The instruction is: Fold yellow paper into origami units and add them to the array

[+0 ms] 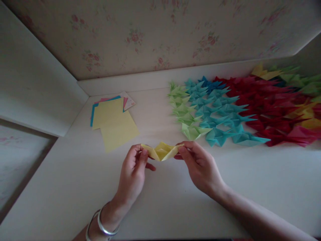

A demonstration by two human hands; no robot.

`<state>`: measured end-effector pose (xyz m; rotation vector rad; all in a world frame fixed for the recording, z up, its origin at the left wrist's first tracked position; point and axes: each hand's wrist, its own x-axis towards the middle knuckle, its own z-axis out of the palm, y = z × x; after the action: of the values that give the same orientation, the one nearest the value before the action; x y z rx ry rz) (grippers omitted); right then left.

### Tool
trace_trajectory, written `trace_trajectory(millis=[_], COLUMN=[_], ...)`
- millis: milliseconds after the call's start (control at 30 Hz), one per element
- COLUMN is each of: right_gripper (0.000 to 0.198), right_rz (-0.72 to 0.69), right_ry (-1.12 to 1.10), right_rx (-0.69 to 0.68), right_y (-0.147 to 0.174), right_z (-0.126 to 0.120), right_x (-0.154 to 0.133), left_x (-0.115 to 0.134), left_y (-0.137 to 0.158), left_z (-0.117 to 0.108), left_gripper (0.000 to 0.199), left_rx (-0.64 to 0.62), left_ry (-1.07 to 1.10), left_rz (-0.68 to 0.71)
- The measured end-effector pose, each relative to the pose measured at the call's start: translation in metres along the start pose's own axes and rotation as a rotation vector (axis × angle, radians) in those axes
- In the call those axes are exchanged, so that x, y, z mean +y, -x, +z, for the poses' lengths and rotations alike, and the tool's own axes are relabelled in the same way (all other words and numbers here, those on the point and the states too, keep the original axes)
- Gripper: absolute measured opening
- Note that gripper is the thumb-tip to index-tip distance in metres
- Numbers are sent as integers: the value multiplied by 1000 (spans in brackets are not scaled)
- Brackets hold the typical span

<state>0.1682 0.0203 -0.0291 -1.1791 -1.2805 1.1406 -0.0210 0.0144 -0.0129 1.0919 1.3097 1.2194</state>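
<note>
A white table [180,204] carries rows of folded paper figures [208,110] at far right, in green, turquoise, blue, red and yellow. Flat paper sheets [119,125], yellow uppermost, overlap at far left. The left hand [132,167] and right hand [200,164], thumbs closed against fingers, pinch opposite ends of a yellow folded piece [162,152], nearer than the sheets and between both hands

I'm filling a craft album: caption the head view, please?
Two hands hold a folded yellow paper boat shape by its ends, beside rows of colourful folded paper.
</note>
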Motion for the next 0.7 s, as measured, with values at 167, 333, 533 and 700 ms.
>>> trace_trajectory(millis=[167,333,533,700], right_gripper=[14,14,17,20], right_rz=[-74,-74,-82,-92], right_ry=[-64,-32,180,405], right_rx=[52,90,5,-136], right_y=[-1,-2,-7,-8], right_z=[1,-1,-11,-30], right_x=[-7,-6,-11,-25], left_x=[1,2,0,-8], left_y=[2,4,3,2], left_z=[2,3,4,5], left_gripper=[17,18,28,38], left_rx=[66,60,65,38], left_ry=[131,101,-39,-197], left_rz=[-18,-17,-3,102])
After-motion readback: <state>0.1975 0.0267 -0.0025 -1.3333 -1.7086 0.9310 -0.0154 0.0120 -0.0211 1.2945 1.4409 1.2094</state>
